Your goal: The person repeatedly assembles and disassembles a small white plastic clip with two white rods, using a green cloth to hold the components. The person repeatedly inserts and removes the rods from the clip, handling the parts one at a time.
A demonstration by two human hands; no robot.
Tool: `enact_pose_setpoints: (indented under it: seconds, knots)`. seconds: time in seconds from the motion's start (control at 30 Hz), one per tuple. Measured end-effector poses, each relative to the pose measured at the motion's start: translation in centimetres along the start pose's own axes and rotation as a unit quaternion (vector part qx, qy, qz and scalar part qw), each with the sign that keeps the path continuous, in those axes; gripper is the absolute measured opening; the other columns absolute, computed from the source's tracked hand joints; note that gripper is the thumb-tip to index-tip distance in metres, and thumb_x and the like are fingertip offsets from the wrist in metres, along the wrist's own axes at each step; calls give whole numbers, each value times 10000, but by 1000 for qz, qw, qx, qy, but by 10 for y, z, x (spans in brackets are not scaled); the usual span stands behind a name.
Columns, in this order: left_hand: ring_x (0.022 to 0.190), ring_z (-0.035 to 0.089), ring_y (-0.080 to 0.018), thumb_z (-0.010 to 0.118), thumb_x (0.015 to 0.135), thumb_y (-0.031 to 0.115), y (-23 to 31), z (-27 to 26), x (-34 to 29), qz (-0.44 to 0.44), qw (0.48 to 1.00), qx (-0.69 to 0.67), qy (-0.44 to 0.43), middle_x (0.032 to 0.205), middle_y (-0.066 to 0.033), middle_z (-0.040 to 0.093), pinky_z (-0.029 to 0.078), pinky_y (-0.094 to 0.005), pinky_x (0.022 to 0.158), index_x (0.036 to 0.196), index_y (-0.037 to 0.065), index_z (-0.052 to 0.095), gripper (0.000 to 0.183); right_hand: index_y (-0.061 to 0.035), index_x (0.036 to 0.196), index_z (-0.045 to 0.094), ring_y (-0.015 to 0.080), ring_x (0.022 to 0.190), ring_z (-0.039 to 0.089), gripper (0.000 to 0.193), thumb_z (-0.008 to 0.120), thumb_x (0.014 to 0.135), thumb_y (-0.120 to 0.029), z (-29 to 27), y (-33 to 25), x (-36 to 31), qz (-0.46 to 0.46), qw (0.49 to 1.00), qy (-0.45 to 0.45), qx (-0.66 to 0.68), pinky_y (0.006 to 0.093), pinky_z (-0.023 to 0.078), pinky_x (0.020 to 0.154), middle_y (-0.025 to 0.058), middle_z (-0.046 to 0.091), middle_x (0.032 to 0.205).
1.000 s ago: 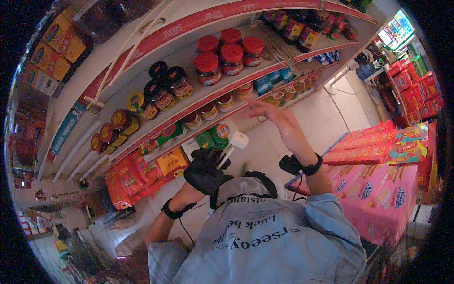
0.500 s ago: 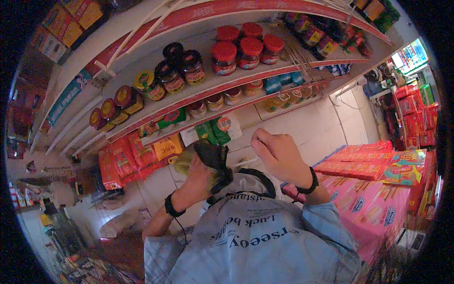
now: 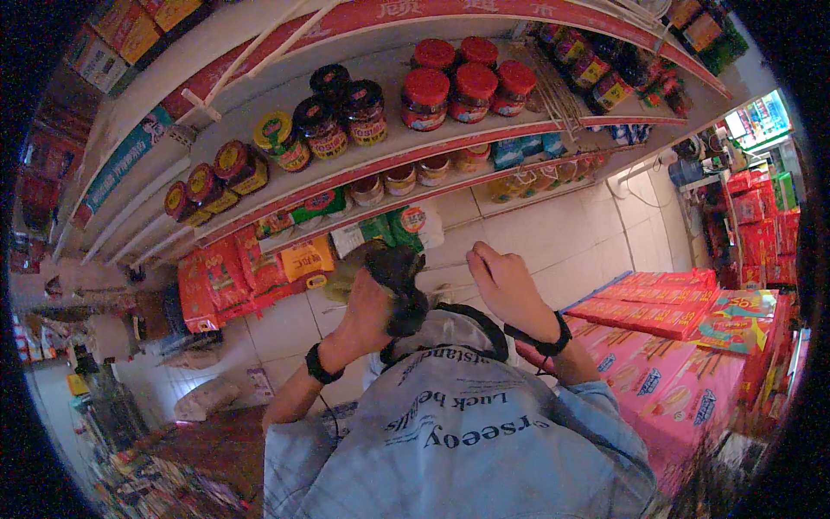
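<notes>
My left hand [image 3: 365, 313] is closed round a crumpled black cloth [image 3: 399, 281], which hangs over its fingers. A dull yellow-green patch [image 3: 342, 278] shows beside the cloth; whether it belongs to the cloth cannot be made out. To the right, my right hand [image 3: 516, 292] is raised apart from it with the fingers curled in, and nothing shows sticking out of it. Both hands are in front of my chest, above the tiled floor [image 3: 553, 229] and short of the shelf. Nearest the left hand are green and white packets [image 3: 411, 227] on the lower shelf.
Red-lidded jars [image 3: 474, 86], black-lidded jars [image 3: 322, 125], a yellow-lidded jar [image 3: 278, 138] and small brown jars [image 3: 238, 166] line the upper shelf [image 3: 380, 160]. Red packages [image 3: 216, 277] stand low on the left. Pink cartons [image 3: 666, 381] with red boxes [image 3: 648, 303] on top are stacked at right.
The view has shifted slightly, so the shelf jars appear a little further right. My left hand and the cloth have moved slightly up and right, and the cloth's folds differ. The right hand stays curled.
</notes>
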State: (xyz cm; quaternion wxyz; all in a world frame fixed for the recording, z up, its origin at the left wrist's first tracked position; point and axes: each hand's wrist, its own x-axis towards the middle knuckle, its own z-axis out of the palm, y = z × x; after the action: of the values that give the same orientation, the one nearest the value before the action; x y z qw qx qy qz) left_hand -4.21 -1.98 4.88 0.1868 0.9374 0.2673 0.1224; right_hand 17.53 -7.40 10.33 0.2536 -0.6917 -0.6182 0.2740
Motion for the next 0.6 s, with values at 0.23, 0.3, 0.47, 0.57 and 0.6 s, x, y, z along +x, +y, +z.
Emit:
enact_pose_setpoints:
  seconds: [0.23, 0.3, 0.47, 0.57, 0.6]
  knots:
    - [1035, 457, -218, 392, 884, 255, -79, 15, -27, -290, 549, -704, 343, 1121, -77, 497, 353, -351, 910, 1185, 73, 419, 352, -58, 876, 495, 370, 552, 540, 155, 408, 842, -182, -20, 22, -22, -6, 996, 4, -90, 467, 419, 516, 202, 536, 595]
    - [1032, 465, -210, 363, 885, 318, -92, -14, -45, -167, 470, -787, 363, 1114, -84, 502, 361, -342, 904, 1170, 64, 439, 390, -68, 894, 510, 369, 585, 546, 173, 390, 850, -184, -37, 29, -31, -3, 998, 36, -48, 452, 421, 518, 217, 537, 628]
    - [1025, 459, -186, 422, 863, 207, -55, -48, -22, -142, 721, -540, 410, 1104, -79, 485, 363, -307, 893, 1132, 36, 439, 319, -60, 870, 533, 133, 412, 412, 290, 349, 880, -283, -66, 60, -54, 77, 981, 156, 86, 263, 304, 389, 29, 443, 517]
    - [1056, 436, -204, 396, 870, 265, -49, -25, -37, -169, 694, -547, 438, 1141, -80, 466, 338, -334, 921, 1148, 26, 423, 367, -18, 850, 539, 23, 433, 292, 325, 357, 884, -285, -57, 52, -45, 123, 943, 213, 224, 179, 204, 372, -42, 377, 548]
    - [1088, 418, -228, 358, 886, 366, -50, -11, -42, -143, 505, -754, 396, 1195, -77, 445, 314, -372, 951, 1181, 26, 405, 452, -24, 861, 536, 19, 435, 295, 322, 351, 887, -287, -47, 51, -39, 120, 928, 211, 281, 171, 194, 368, -40, 378, 551]
